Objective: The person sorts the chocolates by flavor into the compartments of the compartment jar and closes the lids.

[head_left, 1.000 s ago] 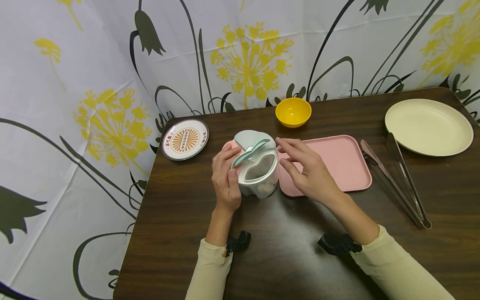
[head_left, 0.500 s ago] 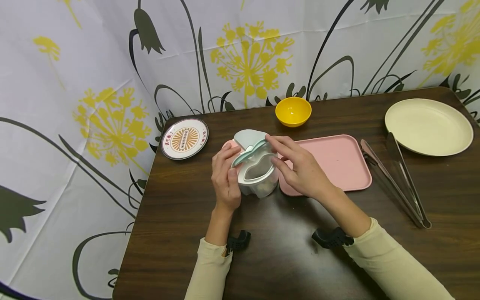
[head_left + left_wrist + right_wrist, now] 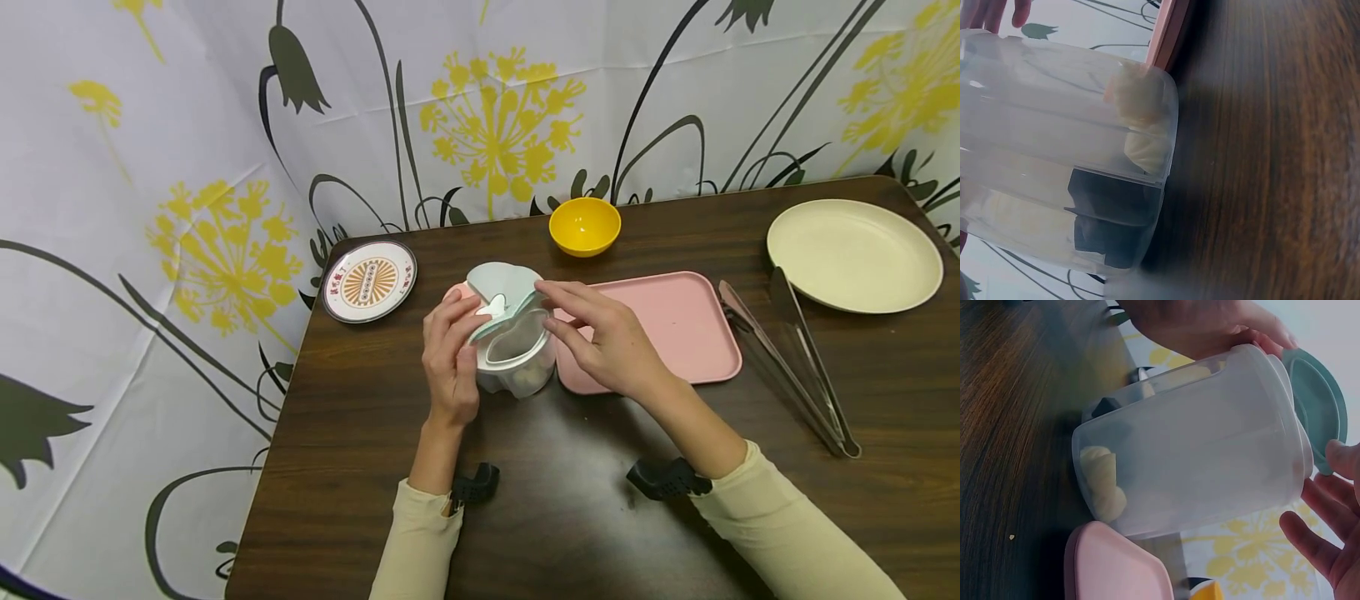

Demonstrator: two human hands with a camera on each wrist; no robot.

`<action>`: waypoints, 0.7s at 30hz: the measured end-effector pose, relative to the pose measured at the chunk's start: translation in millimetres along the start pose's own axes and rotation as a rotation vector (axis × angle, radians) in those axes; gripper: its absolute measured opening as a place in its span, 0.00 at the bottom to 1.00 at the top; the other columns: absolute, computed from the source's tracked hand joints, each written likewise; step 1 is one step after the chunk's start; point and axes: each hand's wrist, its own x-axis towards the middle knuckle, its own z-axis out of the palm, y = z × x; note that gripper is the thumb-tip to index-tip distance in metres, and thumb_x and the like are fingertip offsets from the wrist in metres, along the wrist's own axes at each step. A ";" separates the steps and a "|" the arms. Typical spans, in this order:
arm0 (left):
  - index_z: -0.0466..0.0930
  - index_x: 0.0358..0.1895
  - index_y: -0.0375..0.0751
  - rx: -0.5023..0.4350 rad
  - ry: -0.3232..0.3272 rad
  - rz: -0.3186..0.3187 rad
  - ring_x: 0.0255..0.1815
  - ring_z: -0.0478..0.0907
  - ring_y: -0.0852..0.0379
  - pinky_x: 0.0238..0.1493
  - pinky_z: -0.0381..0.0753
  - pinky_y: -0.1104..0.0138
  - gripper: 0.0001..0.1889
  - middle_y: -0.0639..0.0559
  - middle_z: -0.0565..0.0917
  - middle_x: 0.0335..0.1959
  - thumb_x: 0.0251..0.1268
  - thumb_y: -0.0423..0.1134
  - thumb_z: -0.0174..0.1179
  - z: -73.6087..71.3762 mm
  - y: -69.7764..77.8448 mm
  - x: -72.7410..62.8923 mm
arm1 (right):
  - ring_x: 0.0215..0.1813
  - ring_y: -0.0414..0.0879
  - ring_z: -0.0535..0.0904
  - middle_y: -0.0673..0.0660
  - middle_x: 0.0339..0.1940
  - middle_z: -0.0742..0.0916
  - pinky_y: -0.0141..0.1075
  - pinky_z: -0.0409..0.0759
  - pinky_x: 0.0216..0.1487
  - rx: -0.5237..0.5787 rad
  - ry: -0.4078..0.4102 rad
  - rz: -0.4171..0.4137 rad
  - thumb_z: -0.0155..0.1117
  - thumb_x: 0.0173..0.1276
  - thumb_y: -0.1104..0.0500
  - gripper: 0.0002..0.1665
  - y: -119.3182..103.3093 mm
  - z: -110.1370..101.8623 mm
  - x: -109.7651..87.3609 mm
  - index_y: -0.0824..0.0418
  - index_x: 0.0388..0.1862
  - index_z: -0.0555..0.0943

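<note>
Both hands work at a clear plastic container on a dark wooden table.

Curled round the container's side, the left hand grips it, while the right hand touches the raised mint-green flip lid with nearly straight fingers. Pale food pieces lie at the bottom inside. Just beside the container is a pink tray; a yellow bowl, a patterned saucer, metal tongs and a cream plate lie around.
</note>
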 end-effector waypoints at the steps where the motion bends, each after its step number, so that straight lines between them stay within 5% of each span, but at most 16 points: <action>1: 0.85 0.43 0.35 -0.003 -0.004 -0.004 0.64 0.69 0.37 0.67 0.58 0.44 0.25 0.40 0.81 0.52 0.70 0.50 0.42 -0.2 0.2 -0.2 | 0.50 0.46 0.83 0.53 0.59 0.83 0.38 0.83 0.43 0.011 0.003 0.000 0.66 0.66 0.64 0.28 0.1 -0.5 -0.2 0.60 0.66 0.77; 11: 0.85 0.42 0.37 -0.012 -0.028 -0.026 0.65 0.67 0.37 0.67 0.57 0.45 0.28 0.40 0.80 0.54 0.68 0.59 0.45 -0.6 1.3 -1.2 | 0.51 0.47 0.84 0.54 0.56 0.85 0.33 0.82 0.43 0.113 0.055 0.000 0.69 0.63 0.66 0.23 2.8 -2.3 -3.3 0.63 0.59 0.82; 21: 0.86 0.42 0.38 -0.010 -0.023 -0.046 0.65 0.67 0.38 0.67 0.58 0.45 0.27 0.42 0.80 0.54 0.66 0.58 0.47 -0.3 0.5 -2.3 | 0.49 0.49 0.85 0.57 0.50 0.87 0.38 0.83 0.41 0.163 0.159 -0.016 0.74 0.57 0.68 0.18 5.9 5.4 -4.6 0.66 0.48 0.87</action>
